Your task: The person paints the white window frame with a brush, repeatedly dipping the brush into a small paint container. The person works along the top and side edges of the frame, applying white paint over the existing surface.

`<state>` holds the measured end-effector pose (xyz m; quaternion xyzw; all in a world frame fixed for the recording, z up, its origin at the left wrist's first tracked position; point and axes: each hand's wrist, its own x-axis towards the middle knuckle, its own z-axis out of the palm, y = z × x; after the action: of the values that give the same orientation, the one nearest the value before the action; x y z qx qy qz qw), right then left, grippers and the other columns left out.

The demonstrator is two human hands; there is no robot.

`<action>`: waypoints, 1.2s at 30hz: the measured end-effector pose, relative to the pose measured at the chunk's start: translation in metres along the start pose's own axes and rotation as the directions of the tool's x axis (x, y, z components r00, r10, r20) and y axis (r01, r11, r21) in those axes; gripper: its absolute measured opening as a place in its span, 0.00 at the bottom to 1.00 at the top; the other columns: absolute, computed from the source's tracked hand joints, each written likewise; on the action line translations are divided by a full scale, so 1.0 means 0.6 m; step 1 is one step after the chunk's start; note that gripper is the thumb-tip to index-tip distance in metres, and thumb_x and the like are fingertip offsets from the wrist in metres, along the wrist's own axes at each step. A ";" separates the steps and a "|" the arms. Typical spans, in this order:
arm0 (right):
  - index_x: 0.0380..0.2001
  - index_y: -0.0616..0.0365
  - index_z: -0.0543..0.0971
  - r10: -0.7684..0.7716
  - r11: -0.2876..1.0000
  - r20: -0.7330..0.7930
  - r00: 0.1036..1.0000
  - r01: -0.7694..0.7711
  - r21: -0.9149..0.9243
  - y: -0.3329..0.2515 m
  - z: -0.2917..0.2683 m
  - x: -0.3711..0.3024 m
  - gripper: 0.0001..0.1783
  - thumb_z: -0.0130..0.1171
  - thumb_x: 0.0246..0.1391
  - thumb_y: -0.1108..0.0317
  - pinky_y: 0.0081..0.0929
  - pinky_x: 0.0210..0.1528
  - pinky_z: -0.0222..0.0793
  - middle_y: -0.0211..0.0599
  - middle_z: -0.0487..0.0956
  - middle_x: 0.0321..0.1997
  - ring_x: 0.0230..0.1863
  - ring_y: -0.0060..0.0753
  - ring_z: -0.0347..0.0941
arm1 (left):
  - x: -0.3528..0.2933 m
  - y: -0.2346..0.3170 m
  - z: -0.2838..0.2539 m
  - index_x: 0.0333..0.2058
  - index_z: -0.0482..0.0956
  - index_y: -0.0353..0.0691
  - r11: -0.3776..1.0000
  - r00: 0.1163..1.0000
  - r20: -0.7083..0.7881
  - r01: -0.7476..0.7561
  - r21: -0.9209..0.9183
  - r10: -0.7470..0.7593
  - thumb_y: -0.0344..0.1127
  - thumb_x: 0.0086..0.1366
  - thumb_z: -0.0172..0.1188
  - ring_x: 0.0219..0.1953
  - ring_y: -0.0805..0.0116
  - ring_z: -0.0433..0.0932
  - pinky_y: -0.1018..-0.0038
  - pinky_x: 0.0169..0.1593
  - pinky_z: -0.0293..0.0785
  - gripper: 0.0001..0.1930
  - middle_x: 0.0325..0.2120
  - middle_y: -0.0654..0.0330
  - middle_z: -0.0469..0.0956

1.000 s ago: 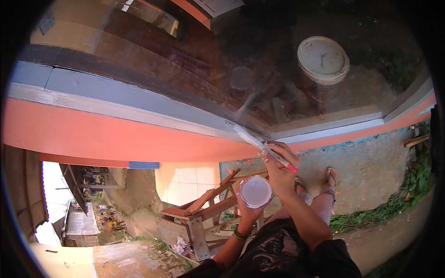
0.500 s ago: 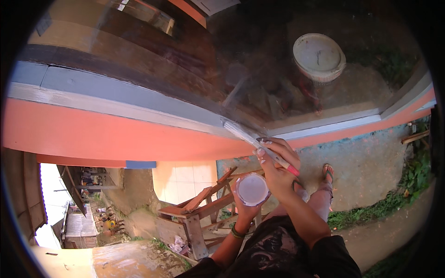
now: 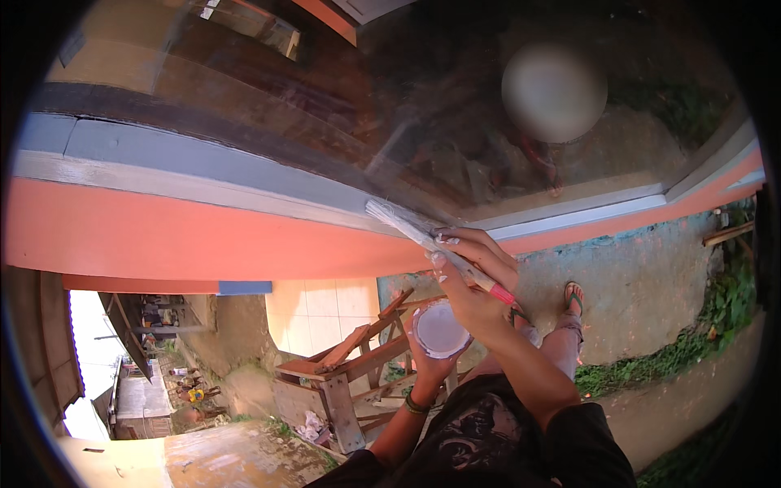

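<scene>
My left hand [image 3: 429,368] is wrapped around a small round paint tub [image 3: 443,355] with pale paint inside, held below the window. In my right hand [image 3: 480,276] is a paintbrush [image 3: 415,234], gripped by its handle, which ends in a pink-red tip. Its white-coated bristles touch the lower part of the grey-white window frame [image 3: 203,167], near the corner where two sills meet. Spots of white paint show on the right fingers and nails. The frame's left stretch looks whitish along its lower face.
Below the frame runs a coral wall [image 3: 195,232]; above it is dark reflective glass [image 3: 455,106] with a pale round shape [image 3: 555,91] in it. A wooden bench-like structure [image 3: 346,407] stands beside my left arm. Plants [image 3: 651,366] edge the concrete floor [image 3: 634,301]. Several people are far left.
My right hand and the brush have moved left and slightly up along the frame. The tub has shifted only slightly. The pale round shape in the glass has turned blurry.
</scene>
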<state>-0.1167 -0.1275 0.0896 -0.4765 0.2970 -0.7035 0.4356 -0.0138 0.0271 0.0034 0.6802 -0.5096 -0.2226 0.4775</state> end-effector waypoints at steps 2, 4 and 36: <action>0.39 0.67 0.83 0.082 0.997 0.022 0.996 -0.081 -0.018 0.015 0.003 -0.009 0.11 0.69 0.49 0.81 0.26 0.39 0.79 0.46 0.84 0.41 0.36 0.34 0.83 | -0.001 -0.001 0.001 0.63 0.57 0.36 1.000 1.000 0.008 -0.006 0.017 0.006 0.36 0.44 0.85 0.60 0.58 0.72 0.61 0.61 0.72 0.53 0.58 0.50 0.67; 0.39 0.67 0.84 0.142 0.990 0.006 0.990 -0.142 -0.023 0.027 -0.007 -0.020 0.12 0.69 0.49 0.81 0.26 0.39 0.78 0.46 0.84 0.41 0.36 0.35 0.83 | 0.003 0.003 0.001 0.62 0.57 0.35 0.999 0.999 0.011 -0.034 0.041 0.033 0.36 0.44 0.85 0.60 0.58 0.72 0.62 0.61 0.72 0.53 0.58 0.50 0.67; 0.39 0.67 0.84 0.068 0.995 0.012 0.998 -0.067 -0.068 0.003 -0.013 -0.004 0.12 0.69 0.48 0.81 0.23 0.36 0.77 0.44 0.84 0.40 0.34 0.29 0.83 | -0.002 0.007 0.002 0.63 0.57 0.35 0.999 1.000 0.013 -0.013 -0.041 0.013 0.35 0.45 0.85 0.60 0.58 0.72 0.62 0.62 0.71 0.52 0.58 0.50 0.67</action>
<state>-0.1230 -0.1259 0.0841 -0.4857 0.3332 -0.6746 0.4450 -0.0170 0.0275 0.0066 0.6656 -0.5124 -0.2342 0.4895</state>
